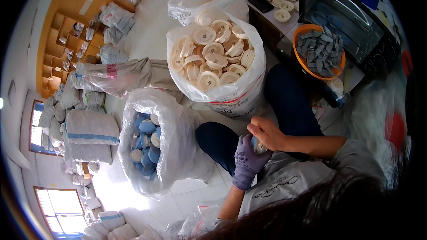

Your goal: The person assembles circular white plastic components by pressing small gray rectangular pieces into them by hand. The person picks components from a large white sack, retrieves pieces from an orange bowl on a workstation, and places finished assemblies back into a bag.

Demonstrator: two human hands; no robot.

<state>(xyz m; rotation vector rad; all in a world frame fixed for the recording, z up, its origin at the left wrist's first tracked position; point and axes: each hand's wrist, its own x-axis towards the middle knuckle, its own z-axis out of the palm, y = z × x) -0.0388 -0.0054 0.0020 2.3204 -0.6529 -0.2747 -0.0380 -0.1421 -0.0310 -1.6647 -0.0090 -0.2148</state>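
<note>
My left hand [250, 162], in a purple work glove, is wrapped round a small round blue-and-whitish plastic piece [259, 146] close to my lap. Against the top of that piece, my bare right hand [268, 133] is closed in a fist; whatever its fingers grip is hidden. Beyond my knees stands an open white sack [231, 100] full of round cream plastic discs [214, 60] with small metal centres. To its left, a clear-white plastic bag [178, 151] contains blue-and-cream round pieces [149, 126] like the one I hold.
On the right, an orange basin [299, 58] of grey plastic parts [320, 49] sits by a dark open-fronted box [342, 18]. A black phone [260, 3] and loose cream discs [282, 15] lie on the table. Stuffed sacks [91, 126] line the left wall.
</note>
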